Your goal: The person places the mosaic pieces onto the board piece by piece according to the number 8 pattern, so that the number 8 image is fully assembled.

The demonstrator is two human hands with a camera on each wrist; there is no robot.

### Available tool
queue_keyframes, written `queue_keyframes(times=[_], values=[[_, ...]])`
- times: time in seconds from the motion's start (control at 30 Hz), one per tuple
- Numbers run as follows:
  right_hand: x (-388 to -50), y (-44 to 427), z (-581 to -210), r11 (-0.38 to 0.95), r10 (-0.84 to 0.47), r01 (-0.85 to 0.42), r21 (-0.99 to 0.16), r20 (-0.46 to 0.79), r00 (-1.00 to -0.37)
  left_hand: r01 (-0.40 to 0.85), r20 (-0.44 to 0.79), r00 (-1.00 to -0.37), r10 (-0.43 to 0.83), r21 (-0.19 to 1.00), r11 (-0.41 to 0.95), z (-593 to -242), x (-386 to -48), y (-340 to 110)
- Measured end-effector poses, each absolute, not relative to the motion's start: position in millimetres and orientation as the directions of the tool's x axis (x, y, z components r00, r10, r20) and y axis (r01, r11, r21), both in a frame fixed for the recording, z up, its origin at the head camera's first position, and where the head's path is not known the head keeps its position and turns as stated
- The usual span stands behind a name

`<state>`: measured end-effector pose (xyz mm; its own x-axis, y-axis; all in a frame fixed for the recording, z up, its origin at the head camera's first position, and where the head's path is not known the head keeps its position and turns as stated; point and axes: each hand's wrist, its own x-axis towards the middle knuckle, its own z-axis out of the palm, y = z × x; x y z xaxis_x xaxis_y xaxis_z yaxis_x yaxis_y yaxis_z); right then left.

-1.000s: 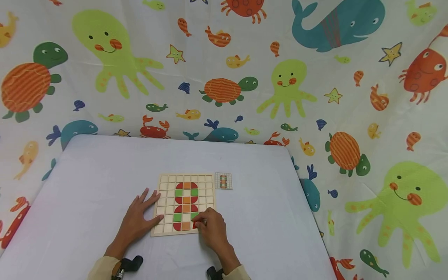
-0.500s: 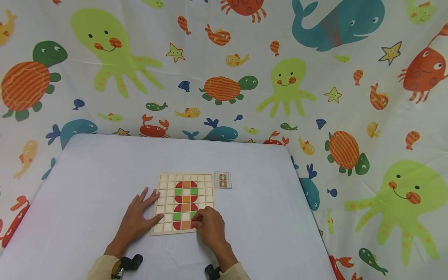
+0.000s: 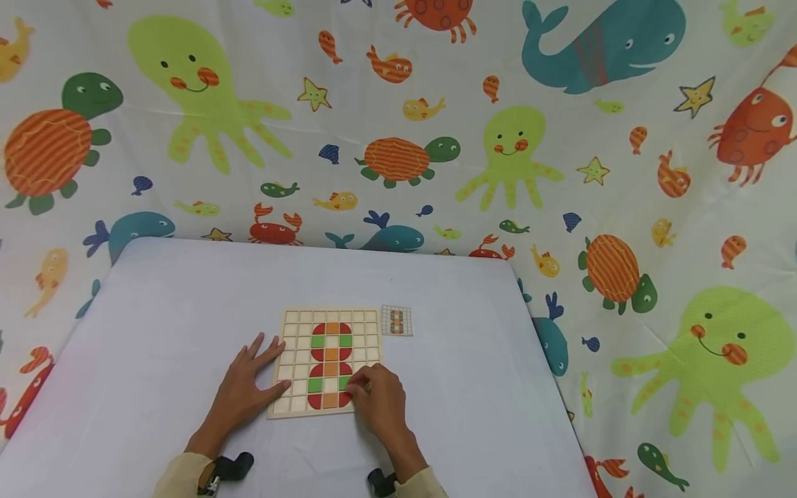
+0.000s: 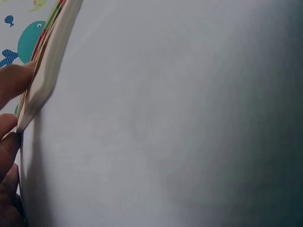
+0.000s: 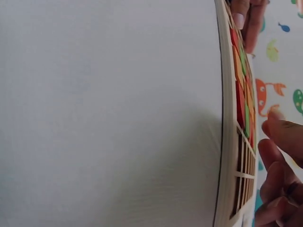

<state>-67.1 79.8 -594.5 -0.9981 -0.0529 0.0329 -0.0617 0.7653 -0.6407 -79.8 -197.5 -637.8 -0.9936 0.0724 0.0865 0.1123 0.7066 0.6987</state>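
Observation:
A square wooden grid board (image 3: 299,373) lies on the white-covered table. Red, orange and green tiles sit in its middle columns and form a figure like an 8. My left hand (image 3: 241,387) rests along the board's left side, thumb and fingers spread, fingertips touching the rim. Over the lower right part of the board is my right hand (image 3: 378,401), its fingers loosely bent. A rounded red tile (image 3: 344,400) lies in the bottom row beside its fingertips. In the right wrist view the right fingers (image 5: 284,137) are apart from the board, and no tile shows between them.
A small pattern card (image 3: 397,321) with the same coloured figure lies just beyond the board's upper right corner. The white table (image 3: 486,360) extends around the board. Behind it hangs a sea-animal curtain (image 3: 349,124).
My right hand held the red tile at the bottom right corner of the figure; it has let go and moved slightly right. The tile lies in its square. My left hand stays put.

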Motion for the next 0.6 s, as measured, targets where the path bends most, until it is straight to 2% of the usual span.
queue_keyframes(times=[0.17, 0.4, 0.6], values=[[-72, 85, -590, 0.753, -0.015, -0.077, -0.654, 0.100, -0.995, 0.117, 0.089, -0.993, 0.077, 0.704, 0.700, -640, -80, -196], [-79, 96, -581, 0.767, 0.034, -0.034, -0.641, 0.094, -0.995, 0.107, 0.066, -0.994, 0.086, 0.713, 0.693, -639, -82, -197], [-91, 114, -571, 0.815, -0.014, -0.072, -0.575, 0.105, -0.994, 0.066, 0.015, -0.997, 0.076, 0.693, 0.718, -622, -82, -199]])
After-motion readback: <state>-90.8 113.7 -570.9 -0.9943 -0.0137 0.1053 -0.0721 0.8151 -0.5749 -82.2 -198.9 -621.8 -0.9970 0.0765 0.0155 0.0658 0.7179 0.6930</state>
